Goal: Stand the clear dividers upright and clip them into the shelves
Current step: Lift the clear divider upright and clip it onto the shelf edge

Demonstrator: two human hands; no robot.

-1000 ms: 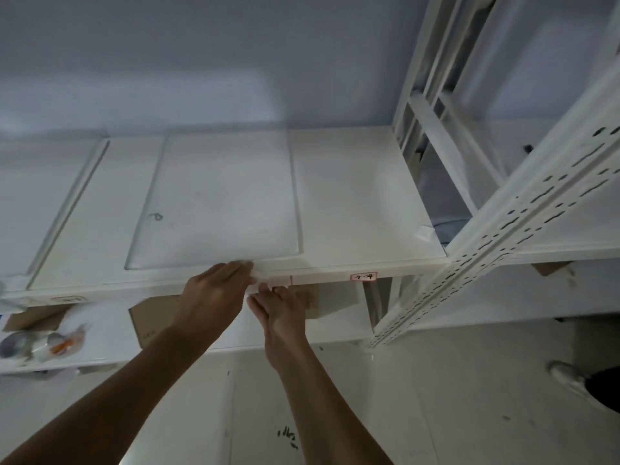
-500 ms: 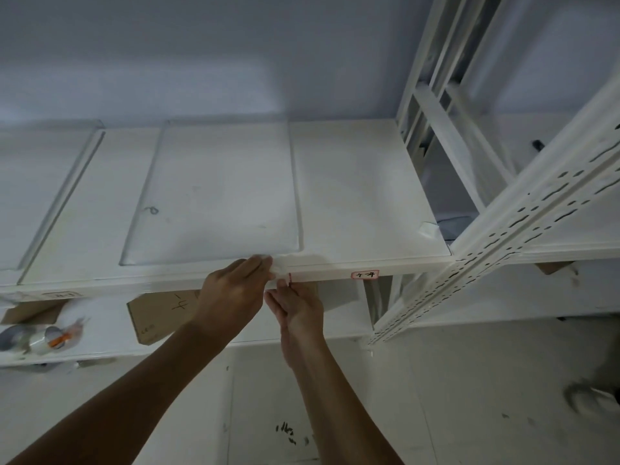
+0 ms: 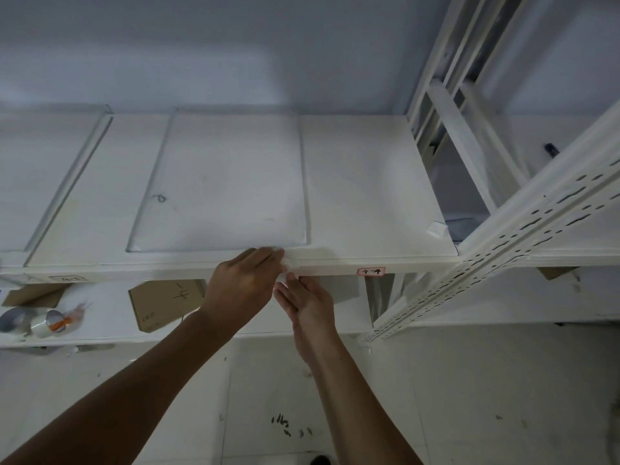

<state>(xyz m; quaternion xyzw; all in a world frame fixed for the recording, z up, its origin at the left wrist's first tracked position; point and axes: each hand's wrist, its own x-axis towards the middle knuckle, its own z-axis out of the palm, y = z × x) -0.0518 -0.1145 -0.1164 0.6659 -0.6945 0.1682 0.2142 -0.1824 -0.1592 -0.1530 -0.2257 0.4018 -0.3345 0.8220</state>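
Observation:
A clear divider [image 3: 228, 182] lies flat on the white upper shelf [image 3: 369, 196], its front edge along the shelf's lip. My left hand [image 3: 245, 280] reaches over the lip near the divider's front right corner and pinches a small white clip [image 3: 291, 260] there. My right hand [image 3: 305, 303] comes up from below, with its fingertips closed on the same clip at the underside of the lip. A second clear divider [image 3: 67, 182] at the left appears to stand on edge, running front to back.
A slotted white upright [image 3: 503, 243] and rack frame close off the right side. A red-bordered label [image 3: 371, 271] sits on the lip. On the lower shelf are a cardboard box [image 3: 164, 303] and tape rolls [image 3: 43, 323]. The floor below is pale.
Both hands have slid right along the shelf lip toward the flat divider's front right corner. The view has shifted slightly. The divider still lies flat.

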